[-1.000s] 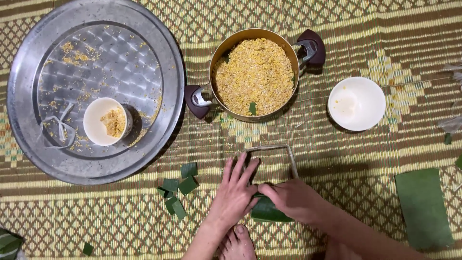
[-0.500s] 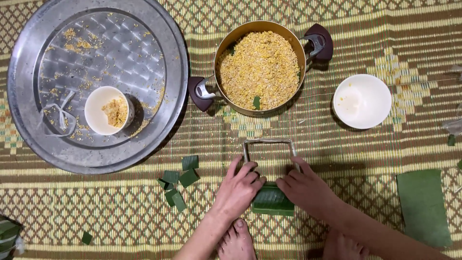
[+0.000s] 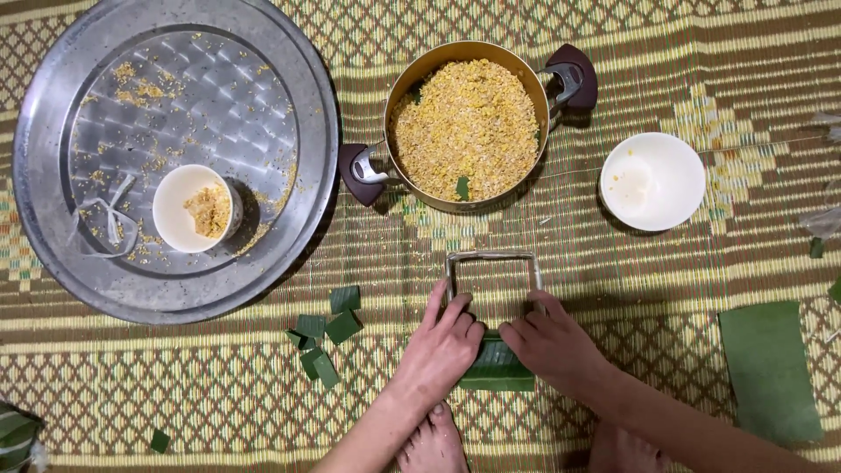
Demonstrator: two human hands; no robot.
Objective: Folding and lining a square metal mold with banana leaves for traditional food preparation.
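A square metal frame (image 3: 491, 285) lies on the woven mat (image 3: 613, 289) at lower centre, a folded banana leaf (image 3: 498, 368) just below it. The left hand (image 3: 441, 346) and right hand (image 3: 554, 343) rest fingers on the frame's near corners and cover the leaf's ends, neither closed around anything. Above sits a pot of yellow rice (image 3: 467, 124); a round steel tray (image 3: 175, 149) fills the upper left

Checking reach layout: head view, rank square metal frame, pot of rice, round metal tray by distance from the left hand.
From the left hand:
1. Square metal frame, touching its fingertips, just ahead.
2. Pot of rice, farther ahead, mid-mat.
3. Round metal tray, far left; its near rim rivals the pot, its middle lies farther.
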